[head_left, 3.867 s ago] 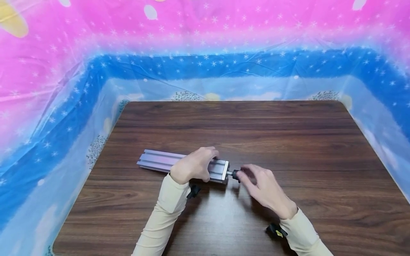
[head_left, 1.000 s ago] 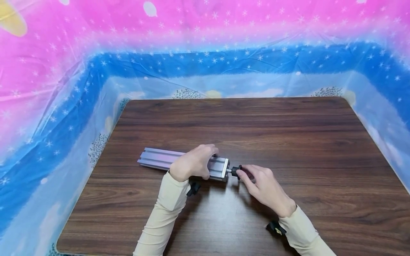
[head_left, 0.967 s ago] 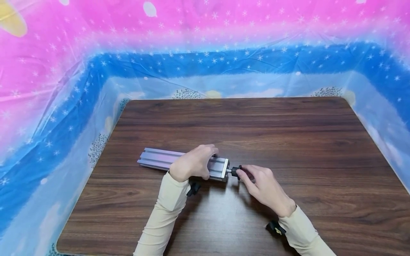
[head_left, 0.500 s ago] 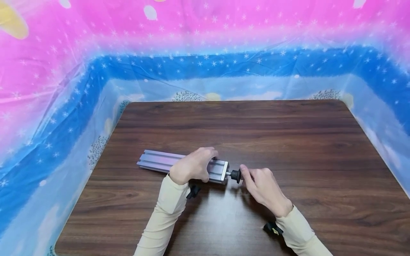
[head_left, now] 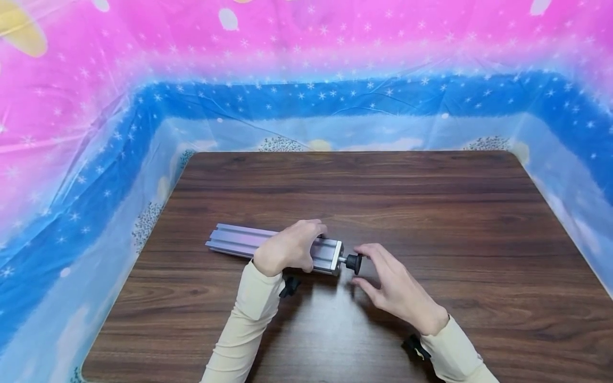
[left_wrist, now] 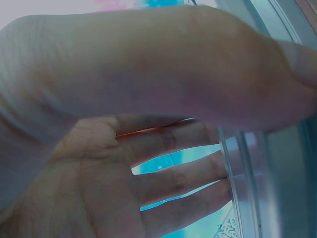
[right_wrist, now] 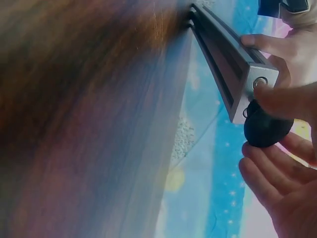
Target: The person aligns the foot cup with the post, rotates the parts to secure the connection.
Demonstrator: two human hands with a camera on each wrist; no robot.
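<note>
A silver aluminium profile (head_left: 239, 240) with long grooves lies on the table, its plated end toward the right. Across its top my left hand (head_left: 289, 247) grips it, thumb on the near side and fingers on the far side. The left wrist view shows that thumb (left_wrist: 208, 69) bent over the metal. Out of the end plate (head_left: 337, 256) sticks a metal stem carrying a round black knob (head_left: 353, 264). My right hand (head_left: 397, 290) is spread around the knob, index finger above and thumb below, with a gap at the thumb. In the right wrist view its fingers (right_wrist: 267, 173) lie beside the knob (right_wrist: 267, 126).
The brown wood-grain table (head_left: 383, 197) extends around the profile on all sides. Behind it and along both sides hangs a pink and blue patterned cloth (head_left: 306, 96). Black wrist devices show at the left sleeve (head_left: 289, 286) and the right sleeve (head_left: 415, 347).
My right hand's fingers, pinching the knob about a second ago, have spread apart around it. My left hand and the profile have stayed in place.
</note>
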